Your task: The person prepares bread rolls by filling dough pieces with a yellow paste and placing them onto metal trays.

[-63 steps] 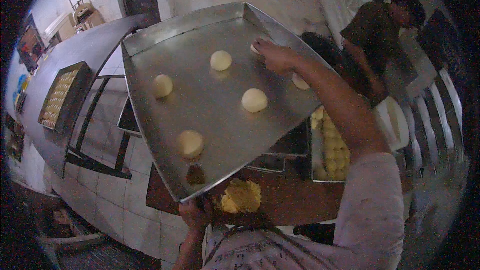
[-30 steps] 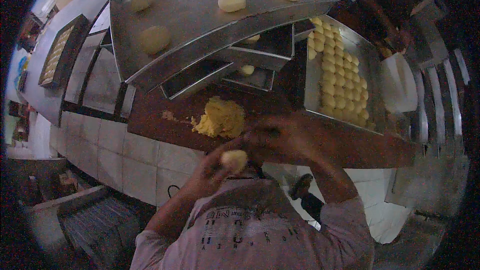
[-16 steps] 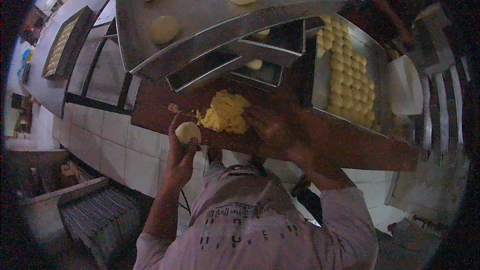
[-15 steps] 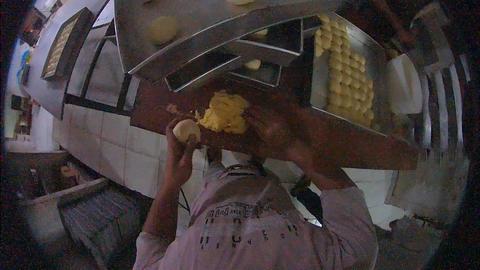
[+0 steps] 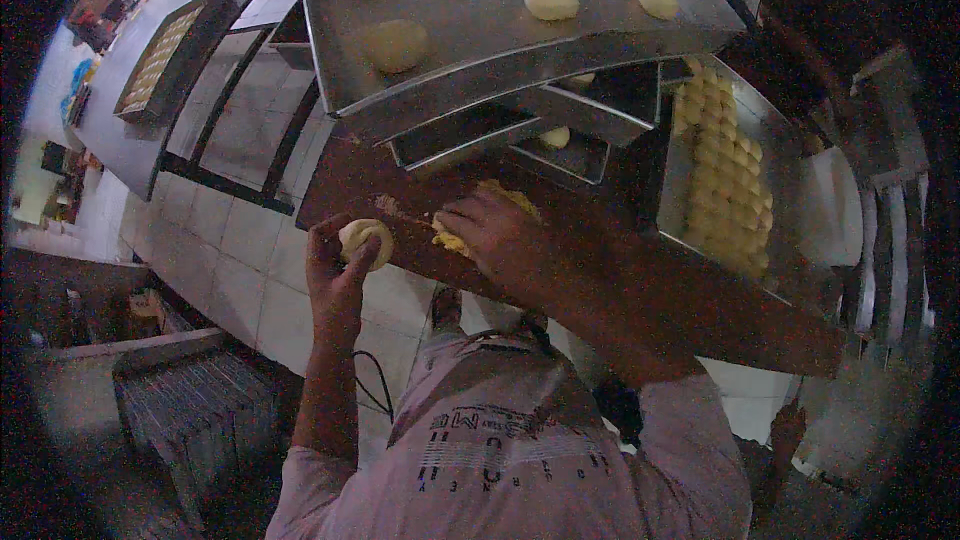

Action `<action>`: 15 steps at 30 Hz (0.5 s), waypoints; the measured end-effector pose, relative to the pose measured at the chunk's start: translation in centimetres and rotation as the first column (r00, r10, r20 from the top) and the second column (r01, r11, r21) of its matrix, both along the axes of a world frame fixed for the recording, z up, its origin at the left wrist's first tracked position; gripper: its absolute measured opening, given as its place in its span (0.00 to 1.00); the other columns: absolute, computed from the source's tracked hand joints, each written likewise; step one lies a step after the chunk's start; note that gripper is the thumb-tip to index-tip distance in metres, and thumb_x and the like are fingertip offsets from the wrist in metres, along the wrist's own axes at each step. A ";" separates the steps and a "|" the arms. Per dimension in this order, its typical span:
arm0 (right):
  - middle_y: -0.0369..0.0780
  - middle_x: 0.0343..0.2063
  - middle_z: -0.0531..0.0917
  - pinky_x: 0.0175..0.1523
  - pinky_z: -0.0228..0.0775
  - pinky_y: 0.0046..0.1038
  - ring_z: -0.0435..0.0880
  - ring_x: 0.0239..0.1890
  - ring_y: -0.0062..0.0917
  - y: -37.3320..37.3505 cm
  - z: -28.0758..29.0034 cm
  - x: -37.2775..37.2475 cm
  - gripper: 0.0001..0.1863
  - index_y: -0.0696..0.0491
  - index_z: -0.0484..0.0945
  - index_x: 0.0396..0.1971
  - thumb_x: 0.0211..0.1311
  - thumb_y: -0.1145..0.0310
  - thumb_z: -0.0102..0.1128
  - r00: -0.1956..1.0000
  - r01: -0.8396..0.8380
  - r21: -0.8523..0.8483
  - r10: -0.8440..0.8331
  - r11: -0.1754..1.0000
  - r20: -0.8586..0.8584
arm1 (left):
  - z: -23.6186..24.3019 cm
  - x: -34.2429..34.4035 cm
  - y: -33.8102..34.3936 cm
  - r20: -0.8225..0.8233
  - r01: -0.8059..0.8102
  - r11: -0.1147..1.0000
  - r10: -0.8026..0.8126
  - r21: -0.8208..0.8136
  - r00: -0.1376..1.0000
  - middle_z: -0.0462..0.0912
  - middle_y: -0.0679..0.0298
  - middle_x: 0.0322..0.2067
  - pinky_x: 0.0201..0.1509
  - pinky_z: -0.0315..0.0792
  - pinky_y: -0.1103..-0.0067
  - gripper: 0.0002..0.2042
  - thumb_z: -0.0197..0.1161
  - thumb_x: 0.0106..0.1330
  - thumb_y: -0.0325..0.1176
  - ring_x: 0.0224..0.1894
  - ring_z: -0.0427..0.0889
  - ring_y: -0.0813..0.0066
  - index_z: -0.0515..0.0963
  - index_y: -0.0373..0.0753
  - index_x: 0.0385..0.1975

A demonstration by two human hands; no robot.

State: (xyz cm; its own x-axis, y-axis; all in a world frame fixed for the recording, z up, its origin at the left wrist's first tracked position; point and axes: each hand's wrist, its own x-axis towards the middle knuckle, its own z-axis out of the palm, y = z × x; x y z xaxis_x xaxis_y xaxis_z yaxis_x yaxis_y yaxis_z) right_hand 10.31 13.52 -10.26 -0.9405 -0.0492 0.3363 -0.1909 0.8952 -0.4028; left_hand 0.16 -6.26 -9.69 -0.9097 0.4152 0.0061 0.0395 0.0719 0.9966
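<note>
My left hand (image 5: pixel 330 262) is closed around a pale round piece of dough (image 5: pixel 368 242), held just off the near edge of the brown table. The thumb presses into a dent in its top. On the table to the right lies a mound of soft yellow paste (image 5: pixel 455 241). My right hand (image 5: pixel 493 225) covers most of it, fingers bent and digging into it. What sits under the palm is hidden. A few pale crumbs (image 5: pixel 388 204) lie beside the mound.
A large metal tray (image 5: pixel 480 35) with spaced dough rounds stands beyond the table (image 5: pixel 420 266), above smaller stacked tins (image 5: pixel 470 140). At right is a tray (image 5: pixel 672 195) packed with dough balls. Another person's hand (image 5: pixel 788 428) shows at lower right. A filled tray (image 5: pixel 205 40) lies far left.
My right hand has moved left onto the yellow paste, now mostly covering it. The dough in my left hand has turned, and a dent shows under the thumb. The view has shifted.
</note>
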 end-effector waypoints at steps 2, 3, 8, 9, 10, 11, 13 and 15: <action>0.44 0.39 0.80 0.44 0.73 0.38 0.80 0.38 0.38 -0.5 -3.4 -3.8 0.16 0.56 0.78 0.41 0.50 0.72 0.56 0.950 0.034 0.024 -0.040 0.999 0.309 | 0.0 -0.3 0.5 0.041 0.012 1.000 -0.013 0.013 0.999 0.77 0.62 0.36 0.45 0.72 0.78 0.15 0.65 0.58 0.31 0.39 0.76 0.75 0.71 0.34 0.41; 0.44 0.38 0.80 0.43 0.73 0.38 0.80 0.36 0.38 -0.5 -3.3 -4.1 0.15 0.56 0.79 0.40 0.50 0.72 0.56 0.955 -0.015 0.078 -0.009 0.997 0.298 | -0.1 -0.4 0.4 0.061 0.011 1.000 -0.012 0.020 0.998 0.77 0.63 0.35 0.45 0.72 0.78 0.14 0.66 0.57 0.31 0.38 0.76 0.76 0.72 0.34 0.40; 0.44 0.34 0.82 0.42 0.74 0.32 0.81 0.34 0.33 0.3 -0.2 -2.1 0.11 0.57 0.81 0.35 0.52 0.69 0.60 0.963 0.184 -0.101 -0.159 0.978 0.217 | -2.2 -1.0 -0.2 0.162 0.011 1.000 -0.010 -0.003 0.987 0.79 0.62 0.37 0.45 0.72 0.79 0.12 0.64 0.59 0.30 0.40 0.77 0.76 0.74 0.33 0.39; 0.43 0.34 0.83 0.44 0.74 0.31 0.82 0.36 0.31 0.4 -0.2 -1.1 0.11 0.57 0.81 0.35 0.53 0.68 0.61 0.933 0.317 -0.375 -0.214 0.871 0.290 | -2.7 -1.2 0.3 0.205 0.045 0.998 -0.051 0.031 0.978 0.79 0.62 0.37 0.45 0.71 0.79 0.11 0.63 0.60 0.30 0.40 0.77 0.76 0.75 0.33 0.39; 0.43 0.34 0.83 0.45 0.74 0.29 0.82 0.37 0.29 0.2 -0.5 -0.2 0.11 0.57 0.81 0.36 0.54 0.68 0.62 0.902 0.415 -0.609 -0.222 0.676 0.369 | -3.3 -0.7 0.8 0.202 0.065 0.995 -0.078 0.069 0.976 0.79 0.61 0.38 0.46 0.71 0.79 0.12 0.62 0.61 0.30 0.41 0.77 0.76 0.74 0.32 0.41; 0.43 0.34 0.83 0.46 0.73 0.28 0.81 0.39 0.28 -0.1 -0.6 0.4 0.11 0.56 0.81 0.36 0.54 0.68 0.62 0.900 0.431 -0.701 -0.217 0.568 0.377 | -4.1 0.2 1.7 0.199 0.088 0.990 -0.108 0.107 0.974 0.79 0.61 0.40 0.46 0.71 0.79 0.12 0.61 0.62 0.30 0.42 0.77 0.75 0.74 0.32 0.42; 0.42 0.33 0.83 0.48 0.72 0.26 0.81 0.41 0.24 0.0 -0.3 2.2 0.10 0.56 0.82 0.36 0.56 0.68 0.62 0.917 0.396 -0.782 -0.254 0.481 0.308 | -5.4 1.7 4.4 0.219 0.175 0.968 -0.213 0.180 0.952 0.79 0.60 0.41 0.47 0.72 0.79 0.13 0.59 0.63 0.29 0.43 0.77 0.75 0.74 0.31 0.45; 0.42 0.36 0.83 0.50 0.72 0.26 0.81 0.42 0.25 0.1 -0.6 4.0 0.10 0.55 0.81 0.37 0.57 0.69 0.61 0.907 0.387 -0.753 -0.365 0.532 0.209 | -6.4 2.9 6.8 0.269 0.275 0.930 -0.338 0.245 0.902 0.78 0.60 0.43 0.48 0.72 0.78 0.13 0.58 0.63 0.28 0.43 0.77 0.74 0.73 0.31 0.47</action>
